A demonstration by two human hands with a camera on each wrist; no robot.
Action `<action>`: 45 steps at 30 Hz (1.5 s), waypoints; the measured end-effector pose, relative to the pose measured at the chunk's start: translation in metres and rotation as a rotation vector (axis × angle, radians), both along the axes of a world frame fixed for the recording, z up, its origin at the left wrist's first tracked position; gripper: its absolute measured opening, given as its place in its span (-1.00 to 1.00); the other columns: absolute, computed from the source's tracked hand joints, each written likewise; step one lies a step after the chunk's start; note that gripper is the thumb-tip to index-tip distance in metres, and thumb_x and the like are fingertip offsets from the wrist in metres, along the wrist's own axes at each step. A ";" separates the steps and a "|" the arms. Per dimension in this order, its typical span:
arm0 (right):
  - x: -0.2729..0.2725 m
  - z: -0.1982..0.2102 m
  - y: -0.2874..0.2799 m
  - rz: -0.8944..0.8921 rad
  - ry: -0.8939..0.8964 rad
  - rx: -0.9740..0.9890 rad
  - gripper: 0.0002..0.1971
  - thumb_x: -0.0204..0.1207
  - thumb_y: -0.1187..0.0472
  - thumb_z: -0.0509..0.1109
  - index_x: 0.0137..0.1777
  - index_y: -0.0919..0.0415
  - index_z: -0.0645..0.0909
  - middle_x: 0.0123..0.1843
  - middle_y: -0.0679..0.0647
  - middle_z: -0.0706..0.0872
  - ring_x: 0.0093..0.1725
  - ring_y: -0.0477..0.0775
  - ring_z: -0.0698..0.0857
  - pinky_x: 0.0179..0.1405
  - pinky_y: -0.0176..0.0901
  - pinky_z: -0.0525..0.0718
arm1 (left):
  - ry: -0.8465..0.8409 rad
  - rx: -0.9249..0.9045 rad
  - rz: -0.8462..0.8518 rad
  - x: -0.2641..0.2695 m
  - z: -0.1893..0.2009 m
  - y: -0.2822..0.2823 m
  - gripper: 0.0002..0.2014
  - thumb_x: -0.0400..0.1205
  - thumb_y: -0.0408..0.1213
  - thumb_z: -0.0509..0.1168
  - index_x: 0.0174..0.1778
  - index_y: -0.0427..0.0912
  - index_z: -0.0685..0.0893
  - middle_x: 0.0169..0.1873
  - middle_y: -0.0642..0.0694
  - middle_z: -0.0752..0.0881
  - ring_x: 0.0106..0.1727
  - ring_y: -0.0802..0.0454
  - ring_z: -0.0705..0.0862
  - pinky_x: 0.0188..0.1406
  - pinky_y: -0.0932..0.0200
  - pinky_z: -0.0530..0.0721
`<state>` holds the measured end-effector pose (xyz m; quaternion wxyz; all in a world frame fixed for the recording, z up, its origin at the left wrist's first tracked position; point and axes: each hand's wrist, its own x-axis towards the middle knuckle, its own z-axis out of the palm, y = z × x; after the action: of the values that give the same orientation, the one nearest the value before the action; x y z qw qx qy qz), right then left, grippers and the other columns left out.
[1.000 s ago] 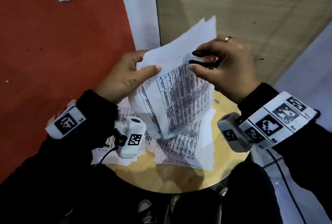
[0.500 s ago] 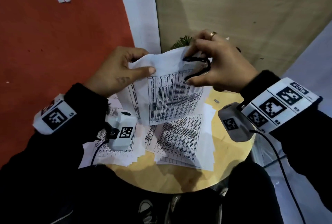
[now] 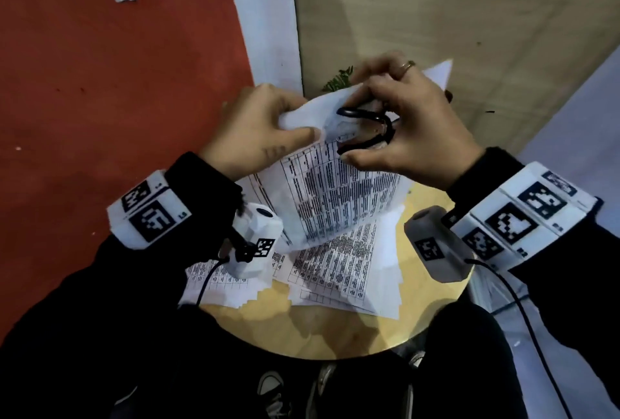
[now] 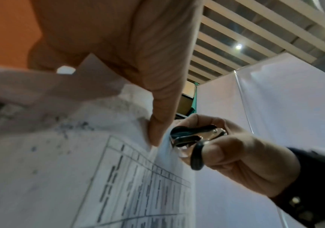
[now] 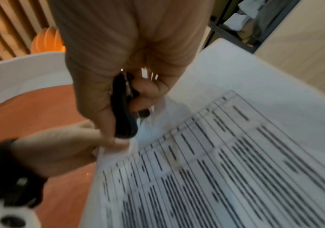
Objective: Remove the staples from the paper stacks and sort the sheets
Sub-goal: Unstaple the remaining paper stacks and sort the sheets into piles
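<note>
A stapled paper stack (image 3: pixel 339 190) printed with tables hangs in the air above the table. My left hand (image 3: pixel 265 130) pinches its top corner between thumb and fingers (image 4: pixel 157 123). My right hand (image 3: pixel 402 126) grips a black staple remover (image 3: pixel 365 130), thumb below and fingers above. The remover's metal claws (image 4: pixel 189 138) sit at the stack's top corner, right beside my left thumb. In the right wrist view the remover (image 5: pixel 124 111) shows edge-on against the paper stack (image 5: pixel 216 154). The staple itself is hidden.
Loose printed sheets (image 3: pixel 339 271) lie in overlapping piles on the small round wooden table (image 3: pixel 312 334). More sheets (image 3: pixel 214 284) sit under my left wrist. A green plant sprig (image 3: pixel 337 81) pokes out behind the paper. A red wall (image 3: pixel 117 83) stands left.
The held stack has tilted and turned, and both hands have drawn closer together at its top corner. The remover's claws now sit on the corner next to my left thumb.
</note>
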<state>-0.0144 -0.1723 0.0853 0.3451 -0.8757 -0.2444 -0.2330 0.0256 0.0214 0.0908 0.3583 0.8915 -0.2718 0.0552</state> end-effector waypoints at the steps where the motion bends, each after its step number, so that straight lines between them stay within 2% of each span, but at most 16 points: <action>1: -0.001 -0.003 0.001 -0.003 -0.050 -0.007 -0.62 0.11 0.21 0.58 -0.05 0.29 0.66 0.15 0.07 0.48 -0.10 -0.38 0.52 -0.06 -0.46 0.52 | 0.049 -0.058 -0.002 -0.001 0.000 -0.001 -0.68 0.30 0.06 0.37 -0.31 -0.15 0.73 -0.45 -0.06 0.55 -0.45 0.10 0.46 -0.46 0.12 0.40; 3: -0.002 -0.007 0.004 -0.007 -0.120 -0.042 -0.64 0.16 0.27 0.55 -0.03 0.35 0.64 0.19 0.10 0.50 -0.15 -0.29 0.53 -0.09 -0.42 0.53 | 0.096 -0.120 0.006 -0.004 0.001 -0.003 -0.77 0.32 -0.11 0.38 -0.28 -0.22 0.72 -0.42 -0.10 0.55 -0.44 0.17 0.44 -0.49 0.18 0.35; 5: -0.002 -0.008 0.006 0.014 -0.174 -0.074 -0.65 0.19 0.31 0.54 -0.02 0.42 0.63 0.14 0.23 0.59 -0.05 -0.06 0.57 -0.06 -0.23 0.59 | 0.154 -0.169 -0.016 -0.006 0.002 -0.003 -0.75 0.33 -0.21 0.38 -0.26 -0.36 0.71 -0.42 -0.14 0.53 -0.45 0.14 0.43 -0.51 0.20 0.30; 7: 0.000 -0.006 0.008 0.052 -0.213 -0.091 -0.65 0.20 0.35 0.53 -0.01 0.44 0.63 0.08 0.31 0.62 -0.01 0.05 0.57 -0.05 -0.12 0.61 | 0.243 -0.210 -0.058 -0.008 0.005 -0.002 -0.77 0.35 -0.29 0.46 -0.26 -0.42 0.72 -0.41 -0.18 0.53 -0.43 0.06 0.41 -0.54 0.20 0.26; 10: 0.002 -0.005 0.012 0.093 -0.233 -0.126 -0.64 0.20 0.37 0.52 0.00 0.47 0.63 0.04 0.34 0.62 -0.02 0.06 0.56 -0.08 -0.11 0.61 | 0.351 -0.254 -0.104 -0.011 0.008 -0.001 -0.97 0.33 -0.33 0.49 -0.41 -0.15 0.77 -0.43 -0.14 0.62 -0.38 0.01 0.46 -0.51 0.21 0.31; 12: 0.003 -0.004 0.013 0.113 -0.235 -0.143 -0.65 0.20 0.37 0.52 0.00 0.48 0.63 0.03 0.34 0.62 -0.02 0.05 0.57 -0.09 -0.10 0.61 | 0.387 -0.278 -0.129 -0.010 0.007 0.001 -0.87 0.36 -0.41 0.51 -0.44 -0.09 0.79 -0.46 -0.06 0.68 -0.37 0.01 0.51 -0.53 0.26 0.39; 14: 0.003 -0.003 0.012 0.132 -0.230 -0.163 -0.65 0.21 0.36 0.52 0.01 0.48 0.64 0.04 0.34 0.63 -0.01 0.05 0.58 -0.08 -0.10 0.61 | 0.429 -0.306 -0.131 -0.010 0.006 0.001 -0.84 0.40 -0.47 0.49 -0.39 -0.10 0.81 -0.43 -0.09 0.72 -0.37 0.00 0.56 -0.55 0.34 0.46; 16: 0.002 -0.002 0.011 0.151 -0.220 -0.180 -0.64 0.22 0.36 0.52 0.03 0.47 0.65 0.05 0.32 0.63 0.00 0.06 0.59 -0.06 -0.07 0.61 | 0.462 -0.314 -0.128 -0.012 0.007 0.001 -0.93 0.36 -0.43 0.48 -0.27 -0.25 0.78 -0.32 -0.26 0.69 -0.34 -0.06 0.57 -0.51 0.32 0.47; 17: 0.002 -0.002 0.011 0.159 -0.217 -0.188 -0.64 0.22 0.36 0.52 0.03 0.46 0.65 0.06 0.32 0.64 0.00 0.08 0.60 -0.06 -0.05 0.62 | 0.461 -0.314 -0.124 -0.012 0.007 0.002 -0.87 0.34 -0.38 0.45 -0.23 -0.31 0.75 -0.29 -0.33 0.67 -0.33 -0.06 0.57 -0.50 0.30 0.47; 20: 0.001 -0.001 0.012 0.175 -0.222 -0.223 -0.64 0.21 0.38 0.52 0.03 0.43 0.67 0.06 0.28 0.66 -0.02 0.11 0.64 -0.10 0.04 0.64 | 0.464 -0.315 -0.134 -0.012 0.009 0.002 -0.82 0.30 -0.33 0.42 -0.26 -0.37 0.70 -0.29 -0.30 0.62 -0.39 0.00 0.53 -0.53 0.33 0.43; 24: -0.001 0.000 0.013 0.204 -0.246 -0.305 -0.66 0.23 0.37 0.51 0.03 0.41 0.69 0.05 0.30 0.69 -0.11 0.28 0.73 -0.24 0.11 0.72 | 0.451 -0.285 -0.169 -0.011 0.009 0.003 -0.64 0.29 -0.34 0.42 -0.14 -0.58 0.66 -0.27 -0.27 0.58 -0.33 0.01 0.48 -0.50 0.31 0.40; 28: 0.000 -0.001 0.012 0.227 -0.254 -0.383 -0.66 0.24 0.38 0.51 0.05 0.41 0.69 0.04 0.32 0.69 -0.17 0.36 0.74 -0.32 0.18 0.72 | 0.495 -0.287 -0.201 -0.012 0.009 0.004 -0.89 0.31 -0.47 0.45 -0.29 -0.32 0.71 -0.43 -0.08 0.64 -0.46 0.22 0.53 -0.49 0.41 0.47; 32: -0.002 -0.001 0.013 0.225 -0.292 -0.468 -0.67 0.20 0.40 0.54 0.01 0.41 0.71 -0.02 0.33 0.72 -0.29 0.32 0.73 -0.42 0.05 0.71 | 0.523 -0.287 -0.224 -0.012 0.009 0.004 -0.78 0.42 -0.63 0.40 -0.27 -0.20 0.72 -0.51 0.12 0.71 -0.46 0.30 0.61 -0.42 0.48 0.55; 37: -0.003 -0.001 0.015 0.204 -0.333 -0.504 -0.73 0.19 0.37 0.53 -0.08 0.40 0.72 -0.09 0.32 0.74 -0.38 0.30 0.71 -0.52 0.00 0.67 | 0.535 -0.299 -0.236 -0.014 0.009 0.004 -0.78 0.44 -0.65 0.34 -0.24 -0.22 0.72 -0.50 0.11 0.72 -0.45 0.28 0.63 -0.40 0.47 0.58; 41: -0.001 -0.002 0.014 0.160 -0.296 -0.521 -0.73 0.20 0.27 0.51 -0.10 0.39 0.71 -0.10 0.32 0.73 -0.43 0.33 0.68 -0.54 0.04 0.67 | 0.540 -0.318 -0.221 -0.011 0.007 0.004 -0.68 0.43 -0.63 0.37 -0.44 -0.11 0.80 -0.51 0.12 0.74 -0.48 0.28 0.62 -0.45 0.48 0.56; 45: 0.000 -0.002 0.017 0.146 -0.273 -0.529 -0.77 0.23 0.26 0.46 -0.18 0.42 0.68 -0.13 0.35 0.71 -0.48 0.32 0.66 -0.56 -0.04 0.63 | 0.548 -0.298 -0.248 -0.009 0.005 0.004 -0.66 0.44 -0.55 0.38 -0.44 0.02 0.82 -0.49 0.12 0.75 -0.46 0.30 0.64 -0.44 0.48 0.57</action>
<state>-0.0142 -0.1556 0.0831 0.0850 -0.8758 -0.4031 -0.2515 0.0166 0.0255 0.0960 0.5486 0.7710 -0.2608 -0.1914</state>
